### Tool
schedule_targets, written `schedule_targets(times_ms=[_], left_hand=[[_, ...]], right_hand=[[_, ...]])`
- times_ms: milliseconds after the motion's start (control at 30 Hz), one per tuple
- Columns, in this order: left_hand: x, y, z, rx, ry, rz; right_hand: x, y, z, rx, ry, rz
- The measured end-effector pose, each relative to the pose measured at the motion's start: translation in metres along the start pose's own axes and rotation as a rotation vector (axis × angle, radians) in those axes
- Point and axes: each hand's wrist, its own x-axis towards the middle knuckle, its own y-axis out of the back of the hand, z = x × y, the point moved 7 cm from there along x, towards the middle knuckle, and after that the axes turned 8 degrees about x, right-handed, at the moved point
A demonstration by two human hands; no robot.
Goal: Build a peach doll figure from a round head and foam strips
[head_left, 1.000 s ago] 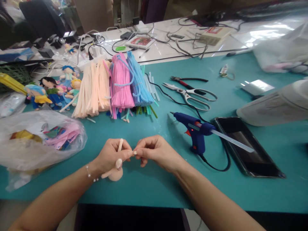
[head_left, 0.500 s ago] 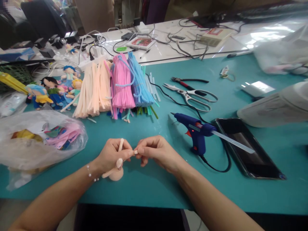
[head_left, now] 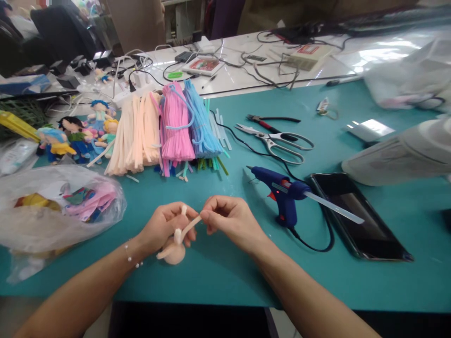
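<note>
A small peach doll body (head_left: 174, 252) with a round head and thin limbs hangs at my left hand (head_left: 169, 223), whose fingers are closed around its upper part. One limb points up between those fingers, and another slants up to the right. My right hand (head_left: 227, 218) pinches the tip of that slanting limb between thumb and fingertips. Both hands are close together over the green mat (head_left: 211, 277). Beyond them lie bundles of peach stems (head_left: 136, 136), pink stems (head_left: 176, 126) and blue stems (head_left: 204, 124).
To the right are a blue glue gun (head_left: 282, 188) with its cord, scissors (head_left: 282, 141), pliers (head_left: 271, 123), a phone (head_left: 362, 216) and a white bottle (head_left: 394, 155). Finished dolls (head_left: 75, 136) and a plastic bag of scraps (head_left: 63, 202) are at the left.
The slanting limb now shows between my hands, where its tip was pinched by both before. My left fingers have loosened and shifted on the doll body. The whole view has moved slightly.
</note>
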Motion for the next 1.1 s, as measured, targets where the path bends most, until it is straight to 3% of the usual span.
schedule_targets(times_ms=[100,333,700,1100], left_hand=[[0.0,0.006,0.001,-0.056,-0.062,0.047],[-0.002,0.011,0.013,0.078,-0.201,0.127],[-0.005,0.002,0.002,0.037,0.03,0.085],[-0.007,-0.002,0.004,0.15,0.05,0.063]], right_hand=[[0.001,0.002,-0.002,-0.006,0.022,0.02],[0.002,0.002,0.004,0.09,0.008,-0.007],[0.0,-0.009,0.008,0.188,-0.037,-0.117],[-0.001,-0.01,0.019,0.172,-0.215,-0.18]])
